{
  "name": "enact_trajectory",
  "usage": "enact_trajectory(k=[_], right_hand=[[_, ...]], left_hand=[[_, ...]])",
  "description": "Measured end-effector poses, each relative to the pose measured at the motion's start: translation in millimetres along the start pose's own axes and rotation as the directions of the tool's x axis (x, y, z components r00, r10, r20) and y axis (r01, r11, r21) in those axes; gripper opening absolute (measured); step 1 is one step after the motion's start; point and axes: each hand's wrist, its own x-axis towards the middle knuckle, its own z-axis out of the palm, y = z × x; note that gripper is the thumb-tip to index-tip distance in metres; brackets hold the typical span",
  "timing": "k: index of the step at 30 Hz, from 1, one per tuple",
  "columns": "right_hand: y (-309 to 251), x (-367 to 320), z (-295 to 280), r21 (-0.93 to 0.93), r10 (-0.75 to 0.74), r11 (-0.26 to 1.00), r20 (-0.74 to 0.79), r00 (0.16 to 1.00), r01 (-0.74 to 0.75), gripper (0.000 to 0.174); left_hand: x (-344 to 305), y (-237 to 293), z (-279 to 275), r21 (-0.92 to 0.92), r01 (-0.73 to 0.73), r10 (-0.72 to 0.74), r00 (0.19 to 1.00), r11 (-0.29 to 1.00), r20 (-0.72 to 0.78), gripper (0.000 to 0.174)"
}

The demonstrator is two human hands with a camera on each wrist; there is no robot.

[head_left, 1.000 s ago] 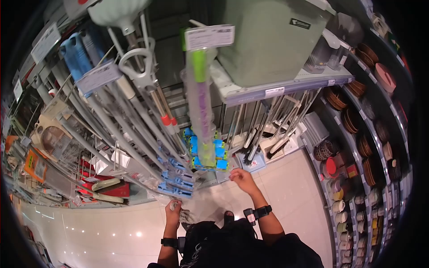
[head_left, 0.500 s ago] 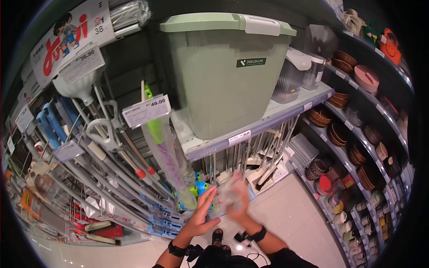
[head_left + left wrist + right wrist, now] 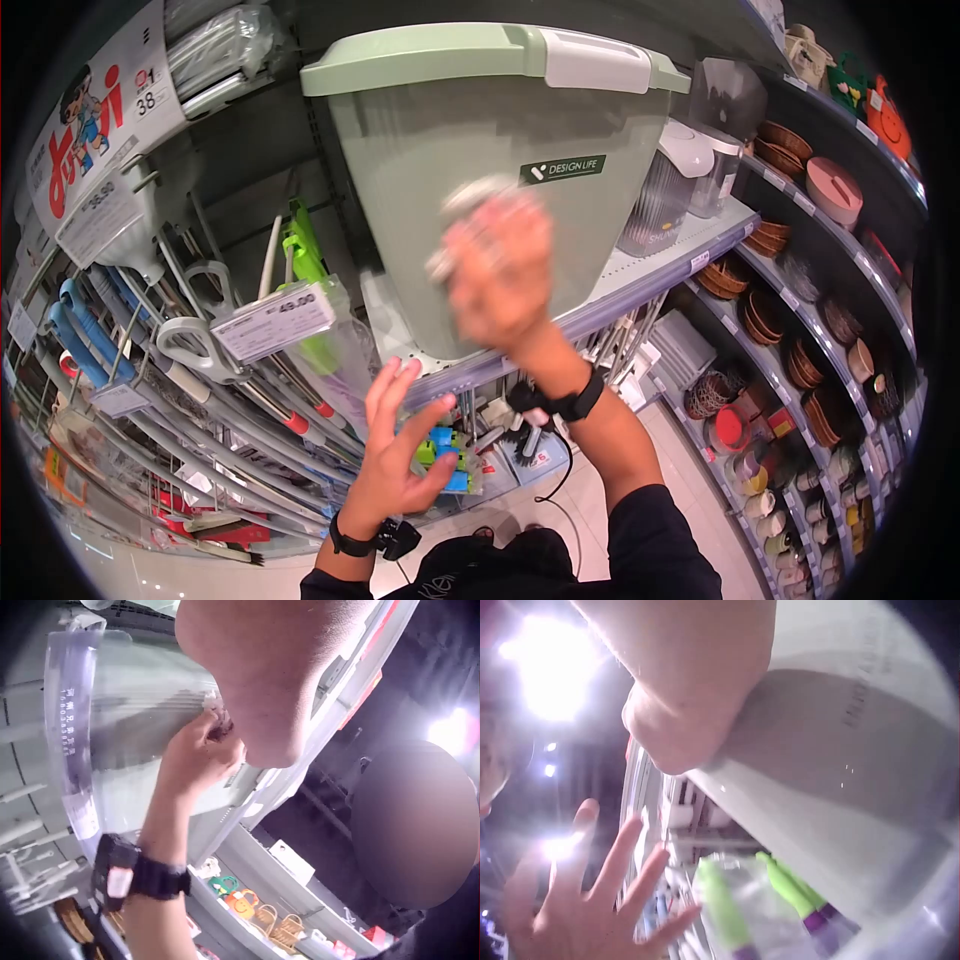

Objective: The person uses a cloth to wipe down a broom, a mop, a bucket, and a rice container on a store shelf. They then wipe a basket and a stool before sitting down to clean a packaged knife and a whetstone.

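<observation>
One big green lidded bin (image 3: 400, 170) fills the shelf (image 3: 650, 275). Against its front, the right hand (image 3: 500, 275) pinches a small pale wad (image 3: 468, 195), blurred and probably light and soft, so a fingertip grip suffices. The left hand (image 3: 395, 460) hangs below, fingers (image 3: 380, 385) spread, empty.

Sage-green bin (image 3: 500, 150) with white latch; lime-green brush (image 3: 305, 260).
</observation>
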Motion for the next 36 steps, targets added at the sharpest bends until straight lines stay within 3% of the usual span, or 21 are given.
enact_trajectory(k=[1, 2, 3, 5, 7, 9, 11, 13, 14, 15, 16, 20, 21, 23, 26, 27, 29, 31, 33, 34, 36], right_hand=[[-6.1, -10.3, -0.8, 0.055, -0.179, 0.983, 0.067, 0.982, 0.176, 0.032], [-6.9, -17.0, -1.3, 0.122, -0.354, 0.933, 0.119, 0.928, 0.340, 0.031], [1.9, -17.8, -1.9, 0.136, -0.353, 0.931, 0.113, 0.929, 0.338, 0.031], [32.7, -10.7, -7.7, -0.007, -0.418, 0.908, 0.038, 0.908, 0.418, 0.030], [72.0, 17.3, -28.5, -0.166, -0.115, 0.979, 0.029, 0.993, 0.118, 0.036], [114.7, 46.4, -35.8, -0.062, 0.079, 0.994, -0.211, 0.974, -0.094, 0.043], [111.2, 56.1, -30.1, -0.002, 0.081, 0.997, -0.206, 0.975, -0.083, 0.045], [81.2, 48.9, -20.0, 0.092, 0.072, 0.994, -0.106, 0.992, -0.062, 0.044], [68.3, 37.2, -17.6, 0.256, -0.128, 0.961, 0.076, 0.989, 0.105, 0.040], [48.0, 22.4, -13.2, 0.346, -0.282, 0.911, 0.124, 0.951, 0.225, 0.036], [33.9, 8.7, -10.0, 0.433, -0.429, 0.839, 0.157, 0.890, 0.329, 0.033], [50.7, -13.8, -11.7, 0.473, -0.496, 0.789, 0.113, 0.861, 0.392, 0.029], [62.6, -9.6, -18.0, 0.421, -0.452, 0.829, 0.118, 0.884, 0.368, 0.029], [83.8, 0.8, -26.5, 0.296, -0.326, 0.910, 0.071, 0.943, 0.292, 0.031], [102.3, 23.6, -35.2, 0.102, -0.042, 0.994, -0.072, 0.997, 0.049, 0.036], [97.2, 32.5, -32.0, 0.106, -0.045, 0.993, -0.073, 0.996, 0.053, 0.036], [75.2, 45.8, -22.2, 0.165, 0.133, 0.981, -0.160, 0.978, -0.107, 0.040], [42.7, 49.6, -6.5, 0.238, -0.069, 0.968, -0.056, 0.996, 0.081, 0.033], [6.6, 52.6, 4.3, 0.362, -0.240, 0.907, 0.027, 0.970, 0.214, 0.029], [0.1, 51.0, 7.6, 0.358, -0.244, 0.908, 0.028, 0.969, 0.218, 0.029], [-7.8, 47.0, 13.7, 0.350, -0.440, 0.854, 0.091, 0.894, 0.385, 0.024]], left_hand=[[6.6, -5.1, 9.9, 0.006, 0.008, -0.008, 1.000, 1.000, -0.005, 0.048], [13.6, -10.8, 20.5, 0.062, -0.008, 0.017, 0.990, 0.998, -0.140, 0.051], [20.2, -16.9, 30.4, 0.122, -0.018, 0.050, 0.961, 0.992, -0.271, 0.055], [34.5, -28.1, 45.9, 0.181, 0.007, 0.050, 0.951, 0.984, -0.305, 0.067], [49.8, -33.4, 61.0, 0.182, 0.078, 0.018, 0.881, 0.980, -0.473, 0.071], [61.7, -41.1, 71.4, 0.206, 0.117, 0.002, 0.865, 0.971, -0.501, 0.079], [76.0, -43.7, 82.6, -0.074, 0.128, -0.146, 0.785, 0.989, -0.602, 0.084], [83.5, -46.0, 91.1, -0.116, 0.166, -0.201, 0.740, 0.979, -0.642, 0.088], [84.1, -51.6, 95.1, -0.120, 0.166, -0.204, 0.731, 0.979, -0.651, 0.088], [83.2, -53.8, 96.7, -0.126, 0.165, -0.207, 0.725, 0.978, -0.656, 0.088], [81.9, -47.0, 92.3, 0.027, 0.234, -0.161, 0.743, 0.972, -0.650, 0.088], [73.6, -60.6, 96.4, -0.047, 0.309, -0.268, 0.730, 0.950, -0.629, 0.093], [76.8, -60.0, 95.3, -0.041, 0.314, -0.267, 0.723, 0.949, -0.637, 0.093], [83.5, -56.0, 94.1, -0.182, 0.175, -0.251, 0.749, 0.968, -0.613, 0.103], [83.7, -53.1, 94.7, -0.247, 0.195, -0.307, 0.741, 0.949, -0.597, 0.110], [83.7, -54.3, 92.8, -0.251, 0.220, -0.329, 0.739, 0.943, -0.588, 0.110], [85.6, -54.7, 92.8, -0.237, 0.207, -0.311, 0.731, 0.949, -0.607, 0.107], [79.0, -59.8, 95.3, -0.228, 0.191, -0.293, 0.731, 0.955, -0.616, 0.103], [65.3, -76.3, 99.3, -0.202, 0.299, -0.361, 0.765, 0.933, -0.533, 0.094], [61.6, -82.8, 94.4, -0.065, 0.291, -0.292, 0.873, 0.955, -0.391, 0.087], [62.8, -79.5, 96.2, -0.159, 0.264, -0.308, 0.845, 0.951, -0.437, 0.089]])
